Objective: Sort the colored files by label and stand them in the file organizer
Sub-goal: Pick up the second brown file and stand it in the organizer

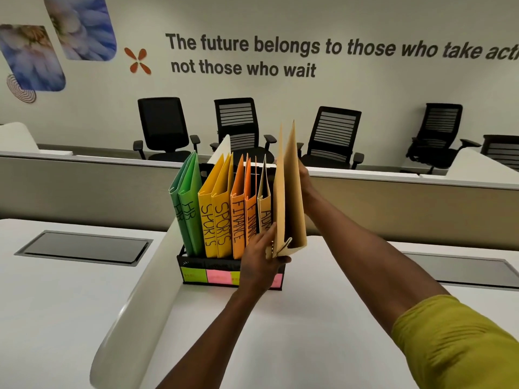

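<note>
The black mesh file organizer (193, 262) stands on the white desk (309, 332), its slots filled from its left end by upright green (189, 220), yellow (214, 220) and orange (241, 220) card files, packed side by side. At its right end a beige file (264, 211) stands, and just beside that a tan manila folder (290, 197) is held upright, blocking that end. Bare desktop lies open in front of the organizer and to its right. Left of the organizer a white curved desk divider (146, 276) runs forward, walling off that side.

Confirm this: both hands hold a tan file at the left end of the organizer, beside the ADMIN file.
Wrong end. In the head view both hands hold the tan paper file at the right end of the black mesh file organizer, beside the tan ADMIN file.
</note>
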`<state>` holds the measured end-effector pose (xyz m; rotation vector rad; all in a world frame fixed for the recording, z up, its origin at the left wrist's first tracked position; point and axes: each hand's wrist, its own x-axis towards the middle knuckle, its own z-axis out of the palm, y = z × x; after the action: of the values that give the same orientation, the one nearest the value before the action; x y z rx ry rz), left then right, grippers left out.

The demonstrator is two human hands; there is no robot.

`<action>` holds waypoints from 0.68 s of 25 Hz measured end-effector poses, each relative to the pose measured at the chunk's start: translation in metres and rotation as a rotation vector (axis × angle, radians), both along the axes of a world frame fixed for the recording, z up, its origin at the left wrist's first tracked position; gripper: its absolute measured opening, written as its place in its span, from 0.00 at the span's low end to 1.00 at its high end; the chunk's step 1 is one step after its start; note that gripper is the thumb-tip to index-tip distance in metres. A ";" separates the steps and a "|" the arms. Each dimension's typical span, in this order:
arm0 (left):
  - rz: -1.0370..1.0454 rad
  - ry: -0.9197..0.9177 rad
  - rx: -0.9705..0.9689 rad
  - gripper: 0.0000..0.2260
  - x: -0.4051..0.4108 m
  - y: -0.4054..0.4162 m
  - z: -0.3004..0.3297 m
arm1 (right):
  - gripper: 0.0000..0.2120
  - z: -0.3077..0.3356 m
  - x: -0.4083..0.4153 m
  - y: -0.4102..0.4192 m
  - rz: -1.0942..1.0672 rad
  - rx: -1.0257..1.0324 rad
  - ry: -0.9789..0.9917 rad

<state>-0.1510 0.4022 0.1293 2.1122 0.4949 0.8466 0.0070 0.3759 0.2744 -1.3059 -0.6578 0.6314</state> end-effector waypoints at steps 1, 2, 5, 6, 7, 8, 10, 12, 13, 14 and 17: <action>0.014 0.004 -0.004 0.31 0.002 0.001 -0.003 | 0.24 -0.005 0.002 0.003 0.009 -0.031 0.004; 0.027 0.011 -0.017 0.30 0.001 0.000 -0.003 | 0.26 -0.010 0.005 0.003 0.004 -0.058 0.004; 0.039 0.007 -0.032 0.28 0.004 0.004 -0.003 | 0.35 -0.047 0.019 0.008 0.056 -0.169 -0.027; 0.044 0.010 -0.042 0.26 0.005 0.004 0.002 | 0.36 -0.053 0.011 0.004 0.067 -0.228 -0.063; 0.047 0.014 -0.039 0.25 0.006 0.006 0.005 | 0.35 -0.057 -0.001 -0.003 0.063 -0.259 -0.075; 0.046 0.030 -0.029 0.24 0.008 0.008 0.009 | 0.31 -0.063 -0.012 -0.009 0.054 -0.271 -0.070; 0.051 0.061 0.001 0.23 0.010 0.011 0.014 | 0.26 -0.077 -0.032 -0.022 0.042 -0.242 -0.045; 0.081 0.090 0.030 0.23 0.009 0.011 0.015 | 0.25 -0.088 -0.047 -0.035 -0.019 -0.189 0.005; 0.099 0.093 0.034 0.23 0.008 0.010 0.015 | 0.24 -0.092 -0.054 -0.041 -0.041 -0.170 0.018; 0.113 0.084 0.037 0.22 0.007 0.008 0.014 | 0.24 -0.095 -0.061 -0.046 -0.050 -0.155 0.010; 0.079 0.037 0.051 0.19 0.005 0.001 0.016 | 0.28 -0.110 -0.079 -0.057 -0.033 -0.104 -0.083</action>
<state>-0.1456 0.4036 0.1448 2.1705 0.5847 0.8748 -0.0720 0.3186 0.1643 -1.4433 -0.6772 0.5937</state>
